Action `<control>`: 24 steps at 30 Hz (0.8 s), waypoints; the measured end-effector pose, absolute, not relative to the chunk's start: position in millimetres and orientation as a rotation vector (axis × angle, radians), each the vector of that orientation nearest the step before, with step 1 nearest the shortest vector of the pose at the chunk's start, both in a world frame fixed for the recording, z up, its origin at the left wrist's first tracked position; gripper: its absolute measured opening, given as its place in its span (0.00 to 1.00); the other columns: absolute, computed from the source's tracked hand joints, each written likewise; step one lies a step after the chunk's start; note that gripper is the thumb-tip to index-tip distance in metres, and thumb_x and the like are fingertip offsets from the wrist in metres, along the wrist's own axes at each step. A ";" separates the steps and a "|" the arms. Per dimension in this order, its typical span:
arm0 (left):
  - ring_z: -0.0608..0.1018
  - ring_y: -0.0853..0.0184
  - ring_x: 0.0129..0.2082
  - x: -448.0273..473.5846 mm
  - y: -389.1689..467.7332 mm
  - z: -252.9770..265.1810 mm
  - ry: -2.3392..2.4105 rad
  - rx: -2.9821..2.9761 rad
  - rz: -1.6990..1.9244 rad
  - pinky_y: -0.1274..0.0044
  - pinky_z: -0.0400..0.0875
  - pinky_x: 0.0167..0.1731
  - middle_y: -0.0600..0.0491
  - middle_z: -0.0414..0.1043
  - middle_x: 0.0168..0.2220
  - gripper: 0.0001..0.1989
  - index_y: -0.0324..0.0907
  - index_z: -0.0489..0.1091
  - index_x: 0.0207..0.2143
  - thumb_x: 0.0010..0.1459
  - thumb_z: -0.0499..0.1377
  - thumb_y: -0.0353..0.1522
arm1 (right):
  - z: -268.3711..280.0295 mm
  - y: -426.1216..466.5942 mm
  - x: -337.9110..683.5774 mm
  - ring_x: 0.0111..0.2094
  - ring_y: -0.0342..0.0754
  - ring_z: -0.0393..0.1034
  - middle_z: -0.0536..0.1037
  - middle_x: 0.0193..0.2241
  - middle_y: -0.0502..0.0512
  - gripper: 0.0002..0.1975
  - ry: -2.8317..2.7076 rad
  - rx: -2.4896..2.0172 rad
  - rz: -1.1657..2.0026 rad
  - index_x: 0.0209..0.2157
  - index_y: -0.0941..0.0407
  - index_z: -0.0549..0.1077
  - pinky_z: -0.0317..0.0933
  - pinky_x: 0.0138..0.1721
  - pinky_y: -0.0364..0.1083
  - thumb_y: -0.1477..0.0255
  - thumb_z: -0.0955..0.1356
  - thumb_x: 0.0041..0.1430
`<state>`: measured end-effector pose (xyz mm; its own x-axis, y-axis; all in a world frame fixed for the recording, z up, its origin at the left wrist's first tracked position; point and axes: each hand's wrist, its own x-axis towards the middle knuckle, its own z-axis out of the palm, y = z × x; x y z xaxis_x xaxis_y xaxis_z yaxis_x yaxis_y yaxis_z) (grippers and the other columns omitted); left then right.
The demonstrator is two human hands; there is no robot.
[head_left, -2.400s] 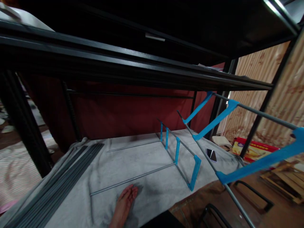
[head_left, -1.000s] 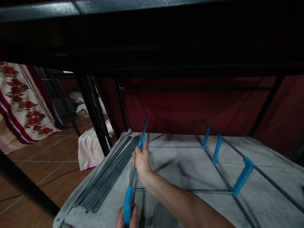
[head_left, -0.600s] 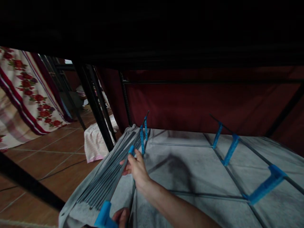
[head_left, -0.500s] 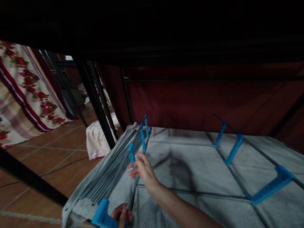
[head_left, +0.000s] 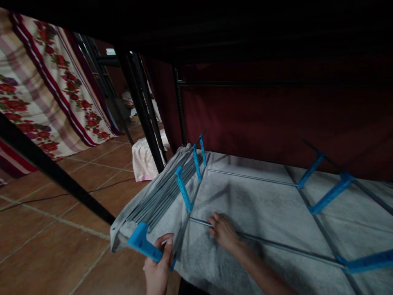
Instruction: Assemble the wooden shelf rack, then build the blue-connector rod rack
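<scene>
My left hand (head_left: pixel 158 268) grips the nearest blue connector (head_left: pixel 143 244) of a rail made of grey rods with several blue connectors (head_left: pixel 183 189); the rail stands on edge at the left of a grey cloth (head_left: pixel 260 205). My right hand (head_left: pixel 224 233) lies lower on the cloth, fingers curled over a single grey rod (head_left: pixel 276 244) that runs right toward a second rail with blue connectors (head_left: pixel 331 193). A bundle of loose grey rods (head_left: pixel 162 190) lies just left of the held rail.
A dark shelf hangs low overhead. Black metal posts (head_left: pixel 139 102) stand at the left and a dark red curtain (head_left: pixel 276 119) closes the back. Brown floor tiles (head_left: pixel 61 229), a floral sheet (head_left: pixel 46 94) and a pink-white cloth (head_left: pixel 145 157) lie to the left.
My right hand let go of the rail's blue connector and dropped onto the rod lying on the cloth. My left hand kept its hold on the nearest connector. The view swung left.
</scene>
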<state>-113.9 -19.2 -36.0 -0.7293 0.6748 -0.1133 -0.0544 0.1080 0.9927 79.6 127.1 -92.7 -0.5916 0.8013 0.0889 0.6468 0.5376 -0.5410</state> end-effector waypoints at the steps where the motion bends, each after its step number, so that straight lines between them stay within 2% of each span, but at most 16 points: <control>1: 0.62 0.71 0.16 -114.8 -21.1 -36.5 1.807 0.607 1.699 0.80 0.58 0.16 0.61 0.57 0.14 0.30 0.39 0.75 0.38 0.41 0.68 0.54 | -90.3 126.3 78.4 0.50 0.56 0.71 0.77 0.48 0.58 0.14 -2.495 -1.196 0.630 0.45 0.52 0.76 0.60 0.55 0.51 0.74 0.61 0.62; 5: 0.60 0.75 0.15 -120.6 -35.5 -43.8 1.757 0.605 1.739 0.83 0.55 0.15 0.63 0.55 0.15 0.28 0.39 0.73 0.40 0.45 0.67 0.52 | -81.5 124.2 74.9 0.52 0.54 0.70 0.74 0.54 0.62 0.21 -2.622 -1.283 0.529 0.49 0.55 0.74 0.60 0.55 0.51 0.76 0.54 0.67; 8: 0.60 0.75 0.16 -125.1 -47.7 -54.5 1.728 0.623 1.737 0.84 0.55 0.16 0.63 0.56 0.15 0.26 0.39 0.72 0.41 0.48 0.66 0.50 | -77.8 124.0 74.6 0.49 0.51 0.72 0.72 0.55 0.62 0.23 -2.658 -1.322 0.529 0.52 0.55 0.72 0.63 0.51 0.49 0.76 0.52 0.68; 12: 0.61 0.76 0.16 -126.5 -53.7 -65.8 1.694 0.667 1.771 0.84 0.56 0.17 0.62 0.57 0.15 0.23 0.39 0.72 0.39 0.51 0.65 0.48 | -76.1 124.4 75.9 0.45 0.50 0.74 0.72 0.54 0.60 0.22 -2.673 -1.321 0.538 0.55 0.53 0.69 0.65 0.46 0.47 0.75 0.53 0.69; 18: 0.63 0.75 0.14 -118.8 -48.7 -60.9 1.746 0.661 1.812 0.83 0.58 0.15 0.61 0.59 0.14 0.21 0.38 0.72 0.33 0.51 0.65 0.48 | -76.8 124.0 79.2 0.45 0.49 0.74 0.72 0.53 0.58 0.21 -2.660 -1.299 0.535 0.56 0.53 0.69 0.64 0.46 0.45 0.75 0.53 0.69; 24: 0.63 0.74 0.14 -115.5 -48.3 -60.7 1.750 0.656 1.808 0.82 0.59 0.15 0.61 0.59 0.13 0.21 0.39 0.71 0.32 0.50 0.65 0.49 | -76.2 123.6 80.3 0.44 0.49 0.74 0.73 0.51 0.58 0.20 -2.640 -1.298 0.557 0.54 0.52 0.70 0.65 0.46 0.46 0.75 0.54 0.68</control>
<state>-115.5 -48.3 -60.7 -0.7389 0.6735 -0.0210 -0.0430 -0.0160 0.9989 80.3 123.6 -76.2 -0.6151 0.7878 -0.0308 0.7332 0.5572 -0.3899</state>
